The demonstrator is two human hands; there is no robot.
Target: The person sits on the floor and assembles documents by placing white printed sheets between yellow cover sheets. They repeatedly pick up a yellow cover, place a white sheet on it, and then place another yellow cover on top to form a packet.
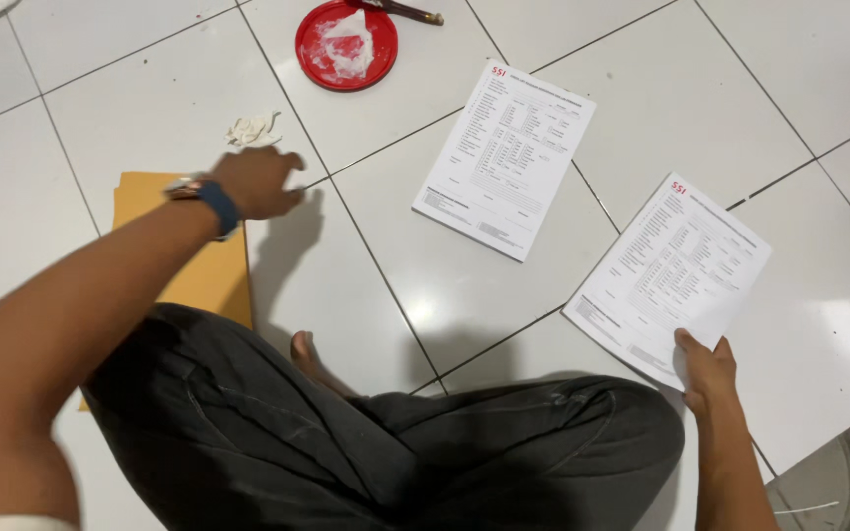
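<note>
On the white tile floor (641,88), right hand (708,372) is pinching a printed sheet (671,270) at its 6 o'clock edge. Left hand (256,182) is hovering, fingers loosely curled, holding nothing, over a tan envelope (204,275), crumpled tissue (253,130) at 12 o'clock.

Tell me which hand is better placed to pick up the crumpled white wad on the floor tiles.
Left. The left hand is stretched out just below the crumpled white wad, over the tan envelope. The right hand holds the corner of a printed sheet, far across.
</note>
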